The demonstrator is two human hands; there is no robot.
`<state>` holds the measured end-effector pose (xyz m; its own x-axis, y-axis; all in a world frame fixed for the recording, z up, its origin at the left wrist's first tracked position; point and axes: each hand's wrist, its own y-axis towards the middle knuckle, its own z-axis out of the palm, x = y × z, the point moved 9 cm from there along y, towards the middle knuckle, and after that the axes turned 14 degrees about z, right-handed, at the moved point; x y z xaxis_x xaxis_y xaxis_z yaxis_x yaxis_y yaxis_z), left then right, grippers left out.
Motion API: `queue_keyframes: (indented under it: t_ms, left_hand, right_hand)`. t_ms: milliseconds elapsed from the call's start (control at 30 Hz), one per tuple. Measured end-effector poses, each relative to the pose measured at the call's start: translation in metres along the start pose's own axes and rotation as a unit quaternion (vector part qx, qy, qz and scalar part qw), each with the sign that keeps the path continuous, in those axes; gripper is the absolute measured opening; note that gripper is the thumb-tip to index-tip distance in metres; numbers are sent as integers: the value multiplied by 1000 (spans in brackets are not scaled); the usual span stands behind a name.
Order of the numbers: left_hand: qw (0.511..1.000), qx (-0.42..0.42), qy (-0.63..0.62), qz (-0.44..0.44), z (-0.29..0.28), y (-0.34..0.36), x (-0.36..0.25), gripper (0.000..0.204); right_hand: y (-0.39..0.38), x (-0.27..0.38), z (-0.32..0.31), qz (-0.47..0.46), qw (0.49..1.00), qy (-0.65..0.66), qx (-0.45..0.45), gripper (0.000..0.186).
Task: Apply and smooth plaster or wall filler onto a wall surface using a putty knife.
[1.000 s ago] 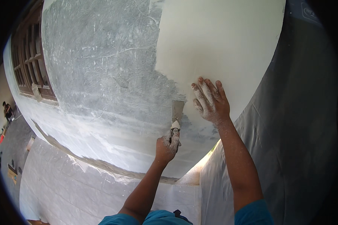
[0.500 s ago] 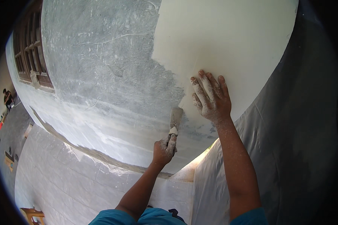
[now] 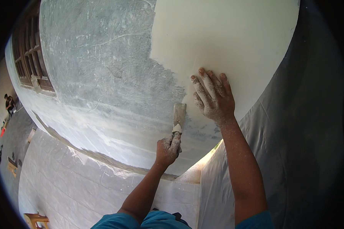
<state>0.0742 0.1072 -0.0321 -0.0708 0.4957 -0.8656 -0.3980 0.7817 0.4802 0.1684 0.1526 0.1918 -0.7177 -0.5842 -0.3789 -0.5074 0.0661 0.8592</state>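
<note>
A putty knife (image 3: 179, 114) is held by its handle in my left hand (image 3: 168, 150), whose fingers are closed around it. Its flat blade points up against the wall, close to the ragged edge where a smooth cream coat (image 3: 225, 34) meets the mottled grey wall surface (image 3: 111, 65). My right hand (image 3: 218, 100) lies spread on the cream coat, right of the blade, holding nothing. White powder or putty coats the fingers of both hands. Whether the whole blade edge touches the wall, I cannot tell.
Pale sheeting (image 3: 84, 187) covers the floor below the wall. A grey plastic sheet (image 3: 252, 133) hangs along the right. At the left are a brown wooden window (image 3: 32, 53), another person (image 3: 9, 104) farther off, and a wooden stool (image 3: 36, 218).
The putty knife has moved slightly up along the edge of the coat. My right hand has shifted a little up and left, still spread on the wall.
</note>
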Motion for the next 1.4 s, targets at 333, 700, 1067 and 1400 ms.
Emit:
queue_keyframes:
  t_ms: [333, 700, 1067, 1400]
  left_hand:
    - [1000, 10, 24, -4, 6, -6, 6, 40]
    - [998, -4, 55, -2, 2, -7, 2, 46]
    - [999, 10, 30, -21, 8, -15, 14, 43]
    - [999, 14, 41, 14, 12, -8, 13, 48]
  right_hand:
    - [-7, -1, 7, 9, 1000, -9, 4, 49]
    - [0, 0, 2, 6, 1000, -5, 0, 53]
    - [0, -1, 1, 7, 1000, -6, 3, 52]
    - [2, 1, 0, 5, 1000, -14, -5, 50]
